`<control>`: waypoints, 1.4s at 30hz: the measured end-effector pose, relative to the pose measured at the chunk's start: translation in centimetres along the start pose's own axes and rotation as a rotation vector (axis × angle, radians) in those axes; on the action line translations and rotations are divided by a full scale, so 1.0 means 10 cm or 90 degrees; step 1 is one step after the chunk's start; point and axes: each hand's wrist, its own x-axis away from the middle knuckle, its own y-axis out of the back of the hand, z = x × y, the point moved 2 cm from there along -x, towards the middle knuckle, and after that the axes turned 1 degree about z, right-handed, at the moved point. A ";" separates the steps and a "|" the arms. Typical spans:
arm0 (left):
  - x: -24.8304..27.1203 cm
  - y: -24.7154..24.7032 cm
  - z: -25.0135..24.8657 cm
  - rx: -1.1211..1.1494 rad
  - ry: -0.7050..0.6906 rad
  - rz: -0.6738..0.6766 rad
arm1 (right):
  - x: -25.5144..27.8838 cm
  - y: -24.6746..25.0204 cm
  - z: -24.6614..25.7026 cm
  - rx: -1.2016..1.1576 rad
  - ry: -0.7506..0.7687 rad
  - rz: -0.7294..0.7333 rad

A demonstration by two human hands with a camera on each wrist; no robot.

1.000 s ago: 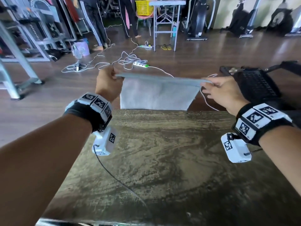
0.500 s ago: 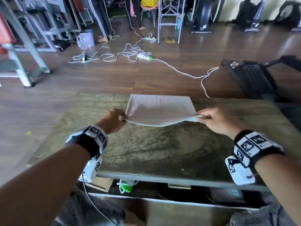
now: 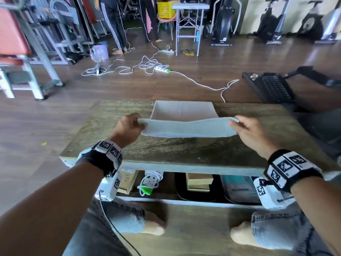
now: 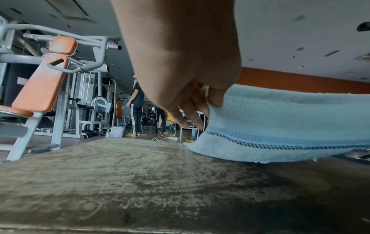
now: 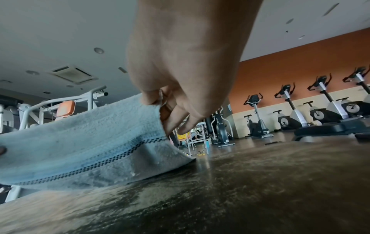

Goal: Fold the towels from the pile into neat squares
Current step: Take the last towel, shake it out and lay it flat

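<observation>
towel (image 3: 188, 128) near edge lifted higher, folding over

The towel (image 3: 186, 115) lies on the table (image 3: 103, 124) toward its far edge, its near end lifted between the left hand (image 3: 127, 126) and the right hand (image 3: 249, 130).

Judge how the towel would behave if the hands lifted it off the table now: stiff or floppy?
Likely floppy: the towel already sags between the left hand and right hand. Probably light, since fingertip pinches at two corners carry its raised edge. Its terry pile looks grippy, so slipping seems unlikely.
</observation>
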 end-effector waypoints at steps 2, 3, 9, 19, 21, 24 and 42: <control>0.08 0.04 -0.06 0.033 -0.016 0.017 | 0.08 0.06 0.04 0.005 -0.006 0.017; 0.13 0.08 -0.09 0.049 -0.026 0.023 | 0.12 0.09 0.06 -0.003 -0.014 0.030; 0.42 0.18 -0.20 0.133 0.046 0.140 | 0.34 0.22 0.20 -0.100 -0.127 0.178; 0.42 0.11 -0.15 0.061 0.151 0.236 | 0.29 0.32 0.19 -0.067 -0.202 0.320; 0.31 0.06 -0.11 0.087 0.143 0.160 | 0.18 0.27 0.14 -0.059 -0.202 0.289; 0.09 -0.02 -0.05 0.115 0.119 0.086 | -0.10 0.20 0.04 -0.024 -0.181 0.194; -2.16 -0.95 0.42 -0.184 0.052 0.022 | -2.43 -0.52 -0.78 0.306 -0.124 -0.021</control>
